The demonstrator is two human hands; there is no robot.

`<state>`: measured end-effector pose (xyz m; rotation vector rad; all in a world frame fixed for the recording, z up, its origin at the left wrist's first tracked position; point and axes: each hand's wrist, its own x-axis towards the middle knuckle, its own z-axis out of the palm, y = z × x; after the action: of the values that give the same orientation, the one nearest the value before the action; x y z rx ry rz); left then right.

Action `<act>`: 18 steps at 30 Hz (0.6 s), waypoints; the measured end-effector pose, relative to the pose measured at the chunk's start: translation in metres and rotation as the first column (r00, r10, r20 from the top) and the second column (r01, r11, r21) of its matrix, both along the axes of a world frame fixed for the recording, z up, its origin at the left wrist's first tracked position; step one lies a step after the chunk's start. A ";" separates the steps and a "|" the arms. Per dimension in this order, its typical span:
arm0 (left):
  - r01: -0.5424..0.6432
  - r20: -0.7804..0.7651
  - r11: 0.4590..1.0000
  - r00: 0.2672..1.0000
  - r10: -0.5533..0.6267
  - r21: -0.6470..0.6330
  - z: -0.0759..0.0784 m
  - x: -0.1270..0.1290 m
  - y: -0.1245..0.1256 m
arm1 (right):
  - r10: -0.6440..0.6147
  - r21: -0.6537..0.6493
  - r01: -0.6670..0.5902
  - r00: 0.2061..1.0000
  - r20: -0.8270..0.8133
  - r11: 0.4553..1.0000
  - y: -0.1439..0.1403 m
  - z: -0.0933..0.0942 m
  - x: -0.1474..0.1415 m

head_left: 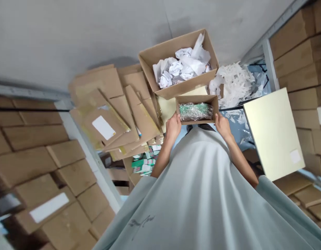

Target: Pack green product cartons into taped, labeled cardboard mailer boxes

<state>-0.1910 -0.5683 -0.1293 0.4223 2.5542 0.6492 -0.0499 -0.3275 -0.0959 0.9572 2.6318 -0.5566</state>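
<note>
So on my feed from the head cam, both hands are clamped on one little cardboard box (199, 99): the left hand (174, 124) has its fingers on the left end, and the right hand (221, 124) grips the right end, both at the near corners. Can't make out every fingertip, since some tuck out of sight. The box has its top open, and between the two sets of fingers there's a shiny, clear-wrapped green bundle (195, 111) lying inside. Can't tell from here whether the box rests on anything. Just beyond the fingers sits a bigger carton (160, 52), tilted in my view, with crumpled white paper (181, 66) in it. Left of the left fingers I've got a messy spread of flattened cardboard (98, 83), one piece with a white label (103, 127), and nearer to me than those fingers, a bunch of small green-and-white packets (143, 166). Past the right fingers there's a heap of white scraps (235, 83), then a pale yellow panel (275, 132) farther right. Way out from the fingers, stacked brown cartons (27, 156) line the left side, and more boxes (301, 66) the right.
</note>
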 end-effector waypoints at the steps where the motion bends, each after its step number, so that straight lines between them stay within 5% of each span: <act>1: 0.055 0.006 0.999 0.998 -0.055 0.002 0.003 0.005 0.004 | -0.079 -0.011 0.078 0.997 -0.008 0.997 -0.003 0.000 0.017; 8: 0.434 0.000 0.896 0.900 -0.436 0.092 0.010 0.041 0.065 | -0.514 -0.039 0.512 0.857 -0.049 0.858 -0.011 0.008 0.126; 13: 0.663 -0.055 0.740 0.748 -0.662 0.109 0.023 0.088 0.138 | -0.701 -0.042 0.702 0.703 -0.116 0.711 0.008 0.006 0.205; 18: 0.781 -0.145 0.606 0.623 -0.768 0.149 0.029 0.149 0.229 | -0.826 -0.063 0.830 0.539 -0.162 0.554 0.045 -0.004 0.280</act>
<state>-0.0416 -0.3388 -0.1008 1.5430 2.0277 0.5340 0.2304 -0.2827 -0.1002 2.2912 2.1337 -0.8288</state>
